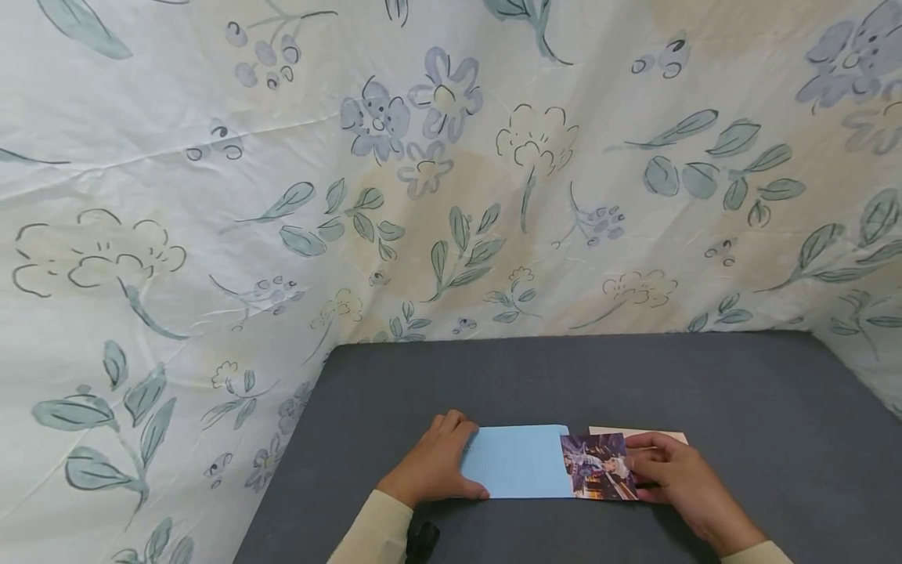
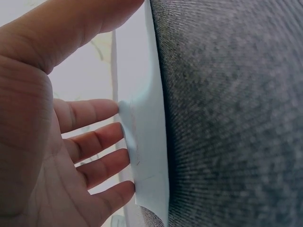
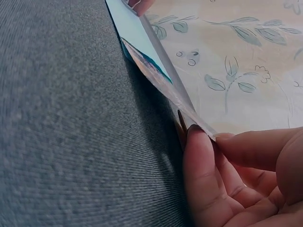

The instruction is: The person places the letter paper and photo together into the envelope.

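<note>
Plenty of desk (image 1: pixel 564 380) is lying open behind the blue folder (image 1: pixel 517 462) and photo (image 1: pixel 597 468), at least until the floral cloth (image 1: pixel 458 258), which is walling off the back. The left hand (image 1: pixel 433 466) is blocking the folder's left end, the right hand (image 1: pixel 672 478) is crowding the photo's right edge, and the space between the forearms is looking passable.
</note>
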Available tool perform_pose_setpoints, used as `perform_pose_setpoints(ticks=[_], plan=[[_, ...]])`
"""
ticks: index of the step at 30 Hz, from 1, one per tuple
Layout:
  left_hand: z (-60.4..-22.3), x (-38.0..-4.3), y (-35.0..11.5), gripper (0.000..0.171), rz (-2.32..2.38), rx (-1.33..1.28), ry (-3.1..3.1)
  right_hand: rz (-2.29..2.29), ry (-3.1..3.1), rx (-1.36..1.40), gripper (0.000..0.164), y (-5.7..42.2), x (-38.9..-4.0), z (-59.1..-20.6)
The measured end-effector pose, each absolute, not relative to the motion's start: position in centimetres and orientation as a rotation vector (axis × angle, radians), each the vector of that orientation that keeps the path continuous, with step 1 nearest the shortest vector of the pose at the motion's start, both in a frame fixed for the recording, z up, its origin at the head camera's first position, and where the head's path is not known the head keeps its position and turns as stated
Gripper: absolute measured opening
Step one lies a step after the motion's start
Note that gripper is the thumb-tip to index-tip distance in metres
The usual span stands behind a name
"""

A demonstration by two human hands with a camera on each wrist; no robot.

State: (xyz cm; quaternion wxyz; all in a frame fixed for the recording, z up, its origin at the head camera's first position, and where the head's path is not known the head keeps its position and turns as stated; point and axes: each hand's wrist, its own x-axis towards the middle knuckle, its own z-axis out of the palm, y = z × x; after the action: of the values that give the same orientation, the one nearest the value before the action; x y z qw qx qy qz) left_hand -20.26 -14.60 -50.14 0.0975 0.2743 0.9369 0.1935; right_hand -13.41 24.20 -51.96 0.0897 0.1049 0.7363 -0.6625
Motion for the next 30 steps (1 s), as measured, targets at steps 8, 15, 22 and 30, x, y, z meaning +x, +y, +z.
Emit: perform_pose_setpoints(ticks=[8, 15, 22, 30], plan=[[-50.3, -20.2, -14.6, 0.097, 0.570, 0.822, 2.782, -1.990, 2.154, 0.274, 0.040, 24.0, -13.6, -52.3], [-50.4, -20.2, -14.4, 0.096, 0.576, 0.847, 2.789, -1.995, 2.122, 0.232, 0.039, 23.5, -13.7, -52.3], [-50.6, -20.2, -14.2, 0.094, 0.577, 0.870, 2.783, -1.989, 2.127, 0.251, 0.035, 22.9, -13.7, -52.6], [-50.8, -20.1, -14.3, 0.094, 0.605, 0.903, 2.751, -1.988, 2.121, 0.266, 0.033, 22.3, -13.6, -52.7]])
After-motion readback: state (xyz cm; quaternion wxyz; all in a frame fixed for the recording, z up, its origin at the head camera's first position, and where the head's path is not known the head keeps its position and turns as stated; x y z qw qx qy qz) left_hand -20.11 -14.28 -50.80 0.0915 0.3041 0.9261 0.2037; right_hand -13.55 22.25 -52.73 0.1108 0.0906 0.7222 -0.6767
